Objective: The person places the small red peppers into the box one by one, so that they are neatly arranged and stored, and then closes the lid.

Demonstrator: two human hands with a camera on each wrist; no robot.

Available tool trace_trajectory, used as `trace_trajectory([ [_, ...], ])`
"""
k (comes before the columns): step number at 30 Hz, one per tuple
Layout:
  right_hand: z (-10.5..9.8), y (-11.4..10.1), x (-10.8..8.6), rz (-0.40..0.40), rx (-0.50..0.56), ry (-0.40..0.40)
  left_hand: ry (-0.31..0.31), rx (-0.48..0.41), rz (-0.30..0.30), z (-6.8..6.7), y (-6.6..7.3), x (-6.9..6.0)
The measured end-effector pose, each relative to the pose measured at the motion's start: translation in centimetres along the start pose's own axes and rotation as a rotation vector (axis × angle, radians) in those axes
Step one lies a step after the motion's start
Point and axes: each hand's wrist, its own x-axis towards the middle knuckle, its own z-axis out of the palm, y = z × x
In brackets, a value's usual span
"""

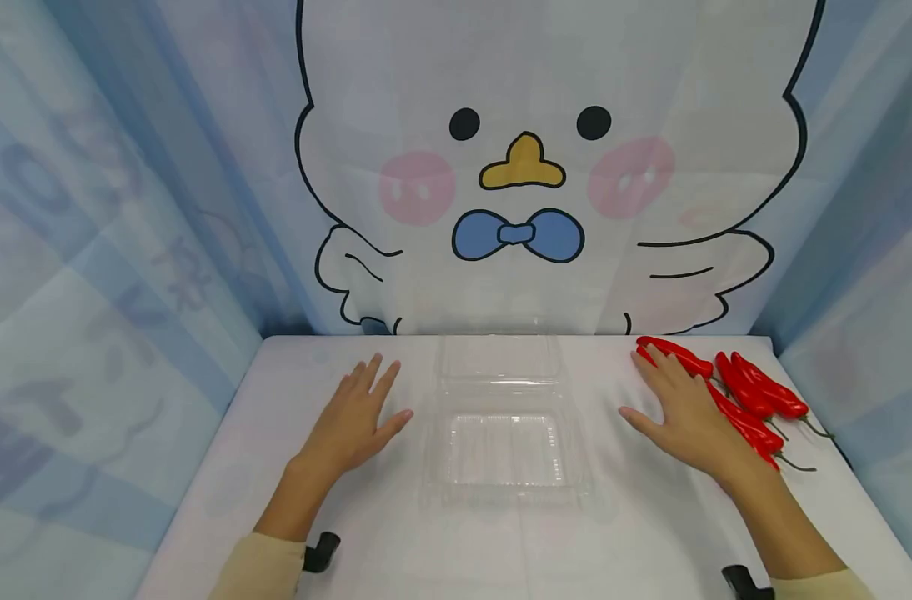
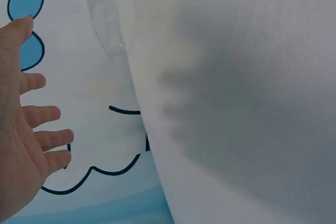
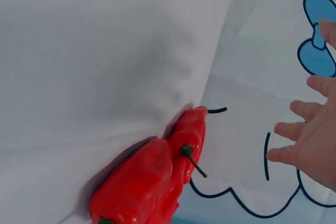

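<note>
1. Gripping is not yet done by either hand: nothing is held, and in both the fingers are spread and nearly straight, with the thumb set well out.
2. The peppers [image 1: 771,389] are found at the table's [image 1: 613,533] far right, bunched together and partly hidden, in the head view, by the right hand [image 1: 689,417]; an exact count cannot be made.
3. The clear box [image 1: 504,450] is placed between the hands, with what appears to be its lid [image 1: 498,358] laid back toward the curtain [image 1: 523,292].
4. For a sound pick, a pepper is best pinched across its thick body; by the thin stem [image 3: 187,151], a twist or slip could be caused.
5. One pepper should be freed at a time, since those lying against it could be dragged along.
6. The box looks light and is probably easily pushed, so it might be steadied by the left hand [image 1: 362,417] at its near wall.
7. The left hand is held over the table left of the box, palm turned down, its shadow cast below; the forearm is slanted inward.
8. The right hand is mirrored on its own side, forearm likewise slanted inward; in the right wrist view its fingertips are seen apart from the peppers.
</note>
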Motion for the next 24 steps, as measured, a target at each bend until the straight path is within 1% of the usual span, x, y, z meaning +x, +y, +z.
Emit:
trace_trajectory([
  [2,-0.1,0.4,-0.1,0.000,0.018,-0.011,0.003,0.006,0.014,0.1,0.1,0.1],
  [7,-0.5,1.3,-0.6,0.046,0.087,-0.073,0.007,0.011,0.039,0.4,0.4,0.2],
  [13,-0.8,2.5,-1.1,0.058,0.108,-0.085,0.009,-0.012,0.091,1.0,0.6,0.4],
  [17,-1.0,3.2,-1.2,0.071,0.117,-0.104,-0.006,-0.024,0.116,1.2,0.6,0.4],
  [20,-1.1,3.7,-1.4,0.079,0.134,-0.112,-0.034,-0.049,0.101,1.3,0.7,0.5],
  [24,-1.3,4.1,-1.7,0.094,0.174,-0.116,-0.072,-0.124,0.054,1.5,0.9,0.5],
])
